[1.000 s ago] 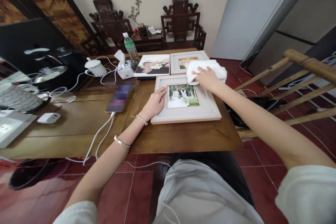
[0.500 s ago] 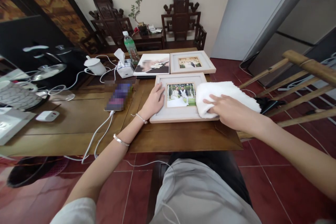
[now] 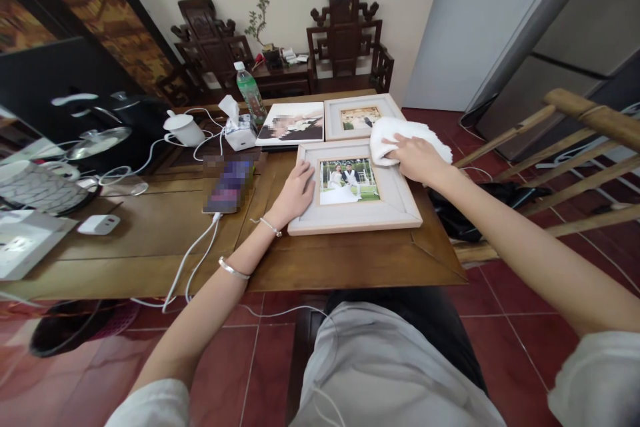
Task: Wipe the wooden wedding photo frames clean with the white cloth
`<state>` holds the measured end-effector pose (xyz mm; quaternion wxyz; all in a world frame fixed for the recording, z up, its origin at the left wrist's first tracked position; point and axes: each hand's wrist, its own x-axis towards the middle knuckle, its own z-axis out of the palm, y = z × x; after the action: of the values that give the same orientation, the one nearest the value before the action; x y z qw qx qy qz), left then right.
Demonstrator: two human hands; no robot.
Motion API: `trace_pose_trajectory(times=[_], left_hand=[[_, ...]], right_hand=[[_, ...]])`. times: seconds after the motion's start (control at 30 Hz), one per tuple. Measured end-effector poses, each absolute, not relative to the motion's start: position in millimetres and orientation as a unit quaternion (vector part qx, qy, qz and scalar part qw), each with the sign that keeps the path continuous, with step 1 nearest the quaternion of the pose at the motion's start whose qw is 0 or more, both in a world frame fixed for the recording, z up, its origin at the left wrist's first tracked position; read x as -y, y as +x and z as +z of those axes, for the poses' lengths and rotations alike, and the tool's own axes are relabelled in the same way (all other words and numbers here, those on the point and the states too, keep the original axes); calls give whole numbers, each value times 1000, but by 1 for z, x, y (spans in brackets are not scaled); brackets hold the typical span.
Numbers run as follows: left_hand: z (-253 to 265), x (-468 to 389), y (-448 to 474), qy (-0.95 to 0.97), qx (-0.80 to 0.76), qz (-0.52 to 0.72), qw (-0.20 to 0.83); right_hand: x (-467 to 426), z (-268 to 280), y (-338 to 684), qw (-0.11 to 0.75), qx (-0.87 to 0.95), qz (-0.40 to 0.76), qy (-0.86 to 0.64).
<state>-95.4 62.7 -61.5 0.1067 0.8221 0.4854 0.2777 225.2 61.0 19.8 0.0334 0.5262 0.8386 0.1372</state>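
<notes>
A pale wooden picture frame (image 3: 360, 217) with a photo of a couple in wedding clothes lies flat near the table's front edge. My left hand (image 3: 299, 192) holds its left side, the fingers resting over the border. Bunched in my right hand (image 3: 419, 159) is a white fluffy towel (image 3: 400, 128), pressed on the frame's upper right corner. That corner is hidden under the towel, which also overlaps the near right part of a second picture frame (image 3: 333, 121) behind. A large unframed-looking photo (image 3: 295, 121) lies beside the second frame.
Left of the frames are a phone (image 3: 227, 187) on a white cable, a tissue box (image 3: 241, 133), a green bottle (image 3: 250, 90), a lidded white cup (image 3: 184, 128) and a white charger (image 3: 99, 224). A bamboo chair (image 3: 590, 120) stands at the right of the table (image 3: 310, 263).
My right hand has moved the towel up and away from me, from the frame's right side to its upper right corner. My left hand stays on the left side.
</notes>
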Motion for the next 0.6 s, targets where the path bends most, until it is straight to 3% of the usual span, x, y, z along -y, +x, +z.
trace_pose_trajectory(times=[0.4,0.6], left_hand=[[-61,-63,-93,815,-490,290,105],[-61,-63,-92,805,-499,300,118]], right_hand=[[60,22,241,60,-888,131,436],[68,22,222,76,-885,133,440]])
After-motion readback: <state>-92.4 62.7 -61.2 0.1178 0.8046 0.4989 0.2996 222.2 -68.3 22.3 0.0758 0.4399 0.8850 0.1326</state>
